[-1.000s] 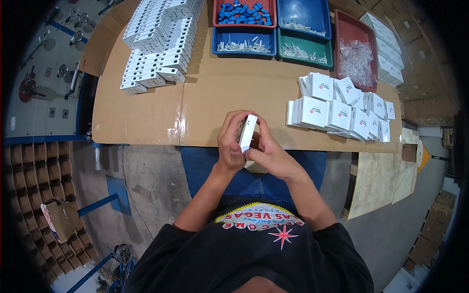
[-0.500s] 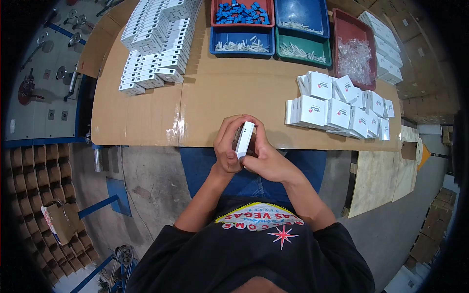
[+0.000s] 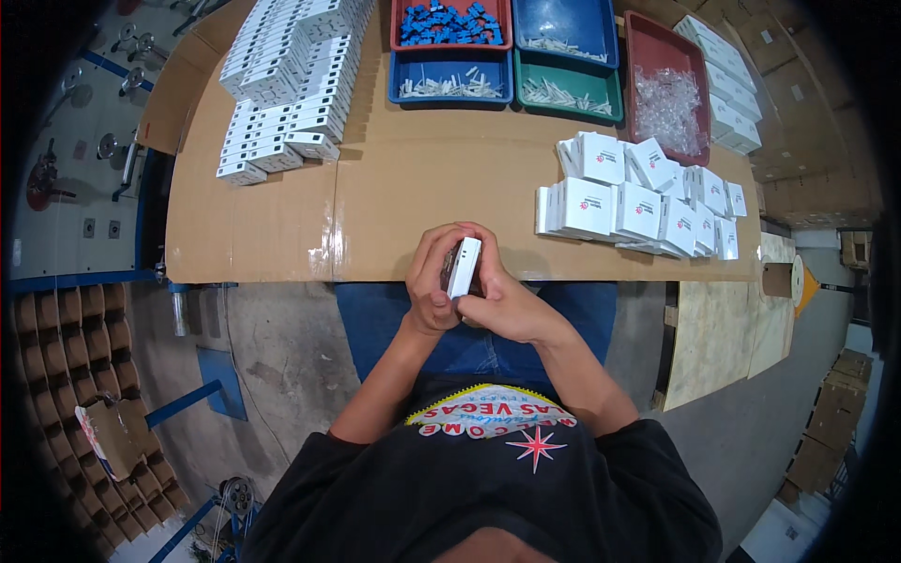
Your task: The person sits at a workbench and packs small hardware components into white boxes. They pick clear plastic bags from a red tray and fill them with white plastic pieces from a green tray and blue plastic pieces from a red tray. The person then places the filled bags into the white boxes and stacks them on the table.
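Both my hands are wrapped around a small white plastic casing [image 3: 465, 266], held just over the table's near edge. Its narrow white side faces up, with two small dark holes near the far end, and a darker face shows on its left. My left hand [image 3: 431, 282] grips the left side, fingers curled over the far end. From the right, my right hand [image 3: 511, 302] closes on it, thumb at its near end. The fingers and palms hide most of the casing. Stacked white casings [image 3: 287, 127] with dark square openings stand at the far left.
White square boxes [image 3: 639, 210] with red marks lie piled at right. Behind are a red tray [image 3: 504, 41] of blue parts, blue [image 3: 395, 89] and green [image 3: 615, 114] trays of white pieces, and a dark red tray [image 3: 640, 34] of clear pieces. Cardboard [image 3: 253, 225] covers the table.
The view has shifted slightly, so the table and its things sit a little farther left. Both hands keep their grip on the casing, which has turned slightly and shows more of its dark face.
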### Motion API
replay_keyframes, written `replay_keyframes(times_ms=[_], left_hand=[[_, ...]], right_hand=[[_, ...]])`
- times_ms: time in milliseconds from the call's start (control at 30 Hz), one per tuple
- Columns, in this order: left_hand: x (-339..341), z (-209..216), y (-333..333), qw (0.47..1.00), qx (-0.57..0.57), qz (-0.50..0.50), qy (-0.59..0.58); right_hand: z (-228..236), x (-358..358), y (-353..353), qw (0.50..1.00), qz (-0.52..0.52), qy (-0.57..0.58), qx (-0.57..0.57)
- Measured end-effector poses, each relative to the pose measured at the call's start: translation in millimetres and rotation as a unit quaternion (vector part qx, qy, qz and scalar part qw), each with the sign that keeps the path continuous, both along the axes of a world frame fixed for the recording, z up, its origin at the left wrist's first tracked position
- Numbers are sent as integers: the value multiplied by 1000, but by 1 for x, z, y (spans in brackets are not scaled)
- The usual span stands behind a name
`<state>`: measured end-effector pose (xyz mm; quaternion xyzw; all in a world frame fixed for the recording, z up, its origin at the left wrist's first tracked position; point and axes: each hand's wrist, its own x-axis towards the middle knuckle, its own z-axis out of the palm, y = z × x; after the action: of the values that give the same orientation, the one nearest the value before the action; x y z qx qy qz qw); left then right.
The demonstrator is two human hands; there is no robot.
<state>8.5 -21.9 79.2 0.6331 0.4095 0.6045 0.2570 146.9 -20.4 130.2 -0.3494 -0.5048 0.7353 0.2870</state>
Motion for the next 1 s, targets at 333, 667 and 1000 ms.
replay_keyframes(times_ms=[333,667,1000], left_hand=[[-4,7,2,998,59,7,0],[10,13,-7,986,-91,-88,-104],[6,19,-4,985,-104,-100,-95]], right_hand=[[32,5,7,997,-41,59,26],[25,0,10,890,-139,-148,407],[32,-2,13,882,-151,-151,421]])
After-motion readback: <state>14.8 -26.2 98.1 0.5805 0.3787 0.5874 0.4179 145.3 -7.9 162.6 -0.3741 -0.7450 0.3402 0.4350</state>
